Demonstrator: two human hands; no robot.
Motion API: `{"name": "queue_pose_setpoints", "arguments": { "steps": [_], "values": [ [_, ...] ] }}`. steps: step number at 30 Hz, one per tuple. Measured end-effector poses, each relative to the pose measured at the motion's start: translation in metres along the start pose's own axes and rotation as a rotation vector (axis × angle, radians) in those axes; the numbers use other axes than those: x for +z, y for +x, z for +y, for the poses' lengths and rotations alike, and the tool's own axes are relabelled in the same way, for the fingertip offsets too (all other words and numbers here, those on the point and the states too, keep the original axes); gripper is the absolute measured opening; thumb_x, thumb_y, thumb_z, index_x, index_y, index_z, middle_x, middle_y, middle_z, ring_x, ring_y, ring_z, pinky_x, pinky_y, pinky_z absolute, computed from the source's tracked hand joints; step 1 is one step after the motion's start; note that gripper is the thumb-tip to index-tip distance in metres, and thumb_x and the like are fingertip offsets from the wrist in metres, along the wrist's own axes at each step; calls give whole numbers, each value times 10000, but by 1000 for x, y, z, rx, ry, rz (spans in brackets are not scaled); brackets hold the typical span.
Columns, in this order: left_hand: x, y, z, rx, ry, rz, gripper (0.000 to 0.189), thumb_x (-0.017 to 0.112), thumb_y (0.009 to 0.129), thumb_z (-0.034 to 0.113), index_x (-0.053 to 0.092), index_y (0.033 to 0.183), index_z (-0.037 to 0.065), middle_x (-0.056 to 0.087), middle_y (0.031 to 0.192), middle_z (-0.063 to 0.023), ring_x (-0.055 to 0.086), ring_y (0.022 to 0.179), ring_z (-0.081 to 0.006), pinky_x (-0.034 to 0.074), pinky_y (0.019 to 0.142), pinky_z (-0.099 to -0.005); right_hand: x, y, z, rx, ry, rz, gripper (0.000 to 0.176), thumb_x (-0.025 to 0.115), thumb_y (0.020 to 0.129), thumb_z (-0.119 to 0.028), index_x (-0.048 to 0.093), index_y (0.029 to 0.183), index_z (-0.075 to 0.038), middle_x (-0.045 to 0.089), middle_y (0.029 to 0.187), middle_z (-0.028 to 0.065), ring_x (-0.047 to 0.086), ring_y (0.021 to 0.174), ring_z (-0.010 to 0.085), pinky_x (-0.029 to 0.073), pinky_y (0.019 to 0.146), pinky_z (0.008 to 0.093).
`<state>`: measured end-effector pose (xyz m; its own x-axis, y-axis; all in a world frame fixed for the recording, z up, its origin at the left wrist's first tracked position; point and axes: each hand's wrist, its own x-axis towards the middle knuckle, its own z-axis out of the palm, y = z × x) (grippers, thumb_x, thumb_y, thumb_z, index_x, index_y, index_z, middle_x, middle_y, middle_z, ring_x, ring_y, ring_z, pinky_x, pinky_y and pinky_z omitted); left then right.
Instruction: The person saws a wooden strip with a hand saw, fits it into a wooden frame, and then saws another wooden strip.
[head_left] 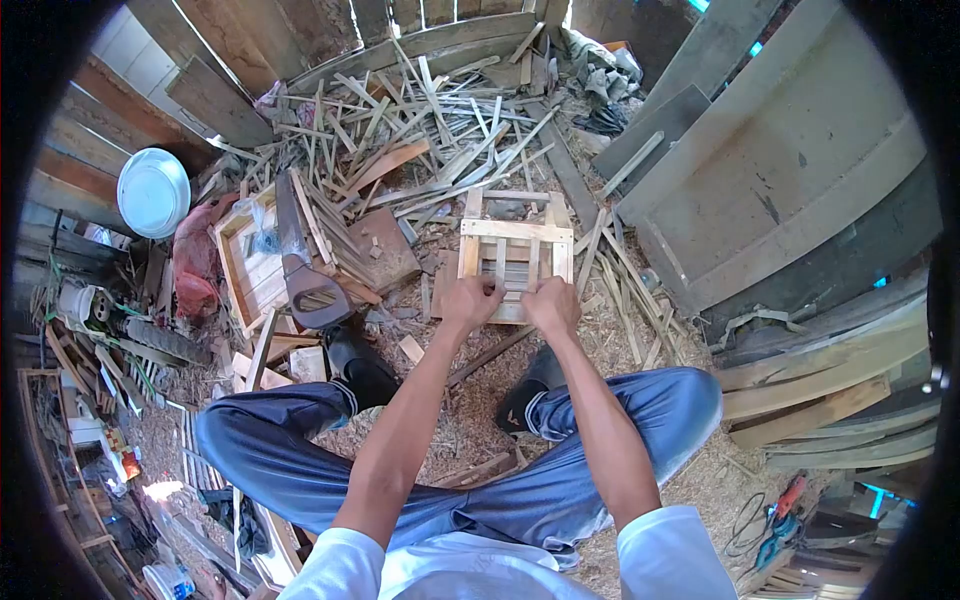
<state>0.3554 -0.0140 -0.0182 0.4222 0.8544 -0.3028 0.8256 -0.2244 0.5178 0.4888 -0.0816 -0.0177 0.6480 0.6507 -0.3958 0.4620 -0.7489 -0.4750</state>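
Observation:
A small pale wooden frame with slats (pixel 515 230) stands on the ground between my feet. My left hand (pixel 474 304) is at its near left side, fingers closed around a thin slat or edge. On the near right side, my right hand (pixel 552 306) has its fingers curled in against the wood. Both hands are a short way apart, with the frame's upright slats between and beyond them. What exactly each set of fingertips pinches is too small to make out. A flat brown board (pixel 445 283) lies beside the frame on the left.
A handsaw (pixel 316 298) leans on a wooden tray (pixel 250 262) at left. Thin wood strips (pixel 430 130) are heaped beyond the frame. A white basin (pixel 154 193) stands far left, a large panel (pixel 780 160) leans at right, and red-handled pliers (pixel 790 497) lie lower right.

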Motion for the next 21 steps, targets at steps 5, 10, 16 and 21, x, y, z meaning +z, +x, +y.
{"name": "queue_pose_setpoints", "arguments": {
  "steps": [5,10,16,21],
  "values": [
    [13,9,-10,-3,-29,-80,406,646,808,477,736,1015,140,691,907,-192,632,958,-368,506,855,-457,7,8,7,-4,-36,7,265,695,709,-249,732,862,-36,695,865,219,677,864,377,532,785,440],
    [24,12,-19,32,-23,-39,376,643,800,460,737,1004,159,706,875,-160,668,874,-338,525,802,-445,9,10,8,5,-49,4,260,695,708,-249,729,834,-25,694,844,221,679,847,376,533,779,442],
    [23,8,-18,19,-5,-26,364,627,798,463,735,1006,186,713,862,-143,687,844,-317,537,759,-446,7,8,6,12,-60,-29,238,688,693,-231,734,829,-41,696,852,218,683,850,370,538,776,440],
    [25,9,-19,66,25,32,352,621,806,458,741,986,181,710,854,-155,688,823,-325,540,743,-445,6,8,4,-9,-106,14,226,686,689,-225,735,820,-48,697,857,219,684,854,369,541,783,434]
  ]
}}
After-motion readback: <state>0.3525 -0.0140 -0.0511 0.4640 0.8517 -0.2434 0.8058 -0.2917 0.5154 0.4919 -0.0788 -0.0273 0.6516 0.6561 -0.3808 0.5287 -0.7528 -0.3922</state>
